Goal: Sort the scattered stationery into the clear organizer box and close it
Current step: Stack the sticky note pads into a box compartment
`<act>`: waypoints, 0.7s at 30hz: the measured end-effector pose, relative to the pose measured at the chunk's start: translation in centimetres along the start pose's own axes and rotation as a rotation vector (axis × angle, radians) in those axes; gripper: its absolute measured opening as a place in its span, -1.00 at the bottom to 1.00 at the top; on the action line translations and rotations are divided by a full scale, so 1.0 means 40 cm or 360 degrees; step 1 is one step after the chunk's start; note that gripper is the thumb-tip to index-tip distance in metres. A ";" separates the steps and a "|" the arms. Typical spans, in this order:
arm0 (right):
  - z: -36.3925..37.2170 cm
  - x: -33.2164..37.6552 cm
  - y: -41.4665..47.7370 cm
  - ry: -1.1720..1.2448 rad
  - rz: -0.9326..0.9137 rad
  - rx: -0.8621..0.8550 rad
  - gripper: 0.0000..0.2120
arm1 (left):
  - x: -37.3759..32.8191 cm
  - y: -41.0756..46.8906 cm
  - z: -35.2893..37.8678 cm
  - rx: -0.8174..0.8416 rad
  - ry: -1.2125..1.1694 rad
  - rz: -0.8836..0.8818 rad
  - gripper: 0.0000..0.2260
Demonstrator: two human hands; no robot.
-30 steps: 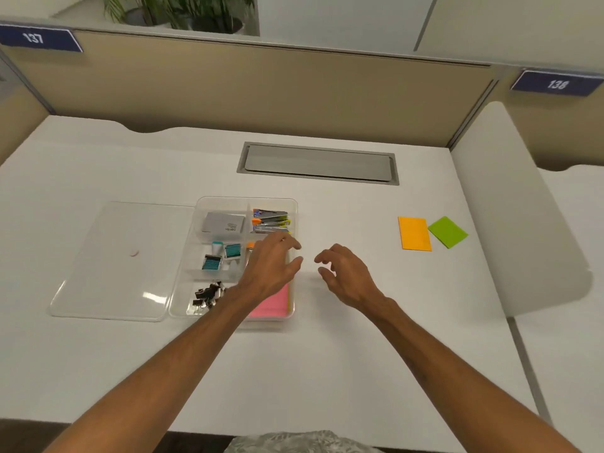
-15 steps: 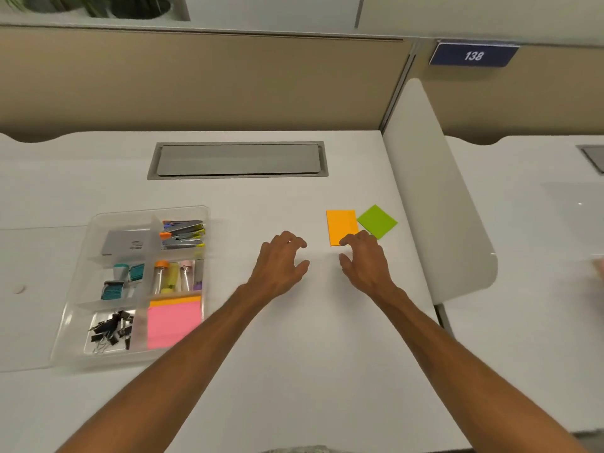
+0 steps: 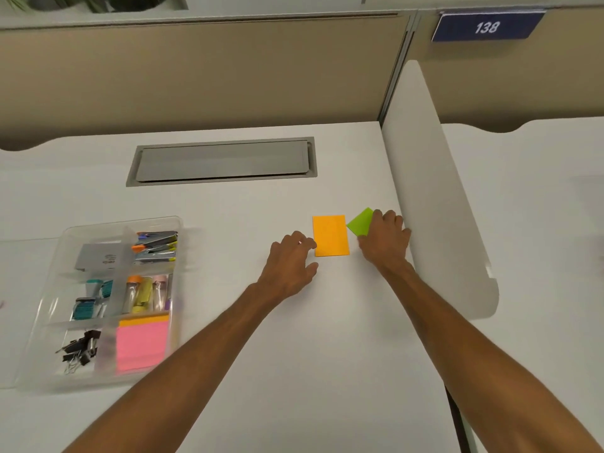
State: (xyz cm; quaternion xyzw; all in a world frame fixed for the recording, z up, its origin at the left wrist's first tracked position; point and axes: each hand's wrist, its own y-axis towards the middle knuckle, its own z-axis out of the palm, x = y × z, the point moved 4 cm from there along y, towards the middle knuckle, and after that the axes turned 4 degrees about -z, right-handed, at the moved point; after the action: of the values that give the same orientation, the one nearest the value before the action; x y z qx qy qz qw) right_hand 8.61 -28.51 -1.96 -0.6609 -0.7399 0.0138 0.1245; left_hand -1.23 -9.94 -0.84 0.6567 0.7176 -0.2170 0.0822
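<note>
An orange sticky-note pad [image 3: 330, 235] lies flat on the white desk, right of centre. My left hand [image 3: 292, 263] rests beside its left edge, fingertips touching the pad's edge, holding nothing. A green sticky-note pad [image 3: 360, 221] sits just right of the orange one; my right hand [image 3: 385, 238] lies over its right part, fingers curled on it. The clear organizer box [image 3: 81, 228] stands open at the left, holding staplers, tubes, binder clips and pink and orange note pads.
A white curved divider panel [image 3: 438, 204] rises right behind my right hand. A grey cable hatch [image 3: 222, 161] is set into the desk at the back. The box's clear lid [image 3: 13, 250] lies at the far left edge.
Both hands moved right, away from the box. My right hand went past the orange pad onto the green one; my left hand reached the orange pad's edge. The view shifted right.
</note>
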 end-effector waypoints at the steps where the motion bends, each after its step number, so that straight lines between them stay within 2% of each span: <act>1: 0.000 -0.005 0.006 -0.0004 0.0009 0.0008 -0.45 | -0.001 0.013 0.002 0.0011 0.0017 -0.0015 -0.60; 9: -0.012 -0.045 0.025 0.0208 0.0148 0.0086 -0.24 | -0.038 0.106 0.022 0.0115 0.0120 -0.0070 -0.45; 11: -0.013 -0.051 0.023 0.0288 0.0146 0.0091 -0.31 | -0.056 0.134 0.021 0.0160 0.0125 -0.0049 -0.41; 14: -0.014 -0.053 0.007 0.0414 0.0094 0.0094 -0.57 | -0.068 0.165 0.020 0.0267 0.0189 0.0000 -0.31; 17: -0.009 -0.062 -0.017 0.0497 0.0062 0.0105 -0.64 | -0.078 0.193 0.026 0.0367 0.0298 0.0021 -0.20; 21: -0.003 -0.067 -0.044 0.0619 0.0043 0.0083 -0.65 | -0.085 0.207 0.027 0.0302 0.0453 -0.0001 -0.16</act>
State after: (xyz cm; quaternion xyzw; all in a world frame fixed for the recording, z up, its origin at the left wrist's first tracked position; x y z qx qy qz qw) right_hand 7.18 -31.37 -1.96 -0.6575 -0.6925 -0.0933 0.2819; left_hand 7.10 -13.09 -2.11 0.6854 0.6984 -0.1886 -0.0825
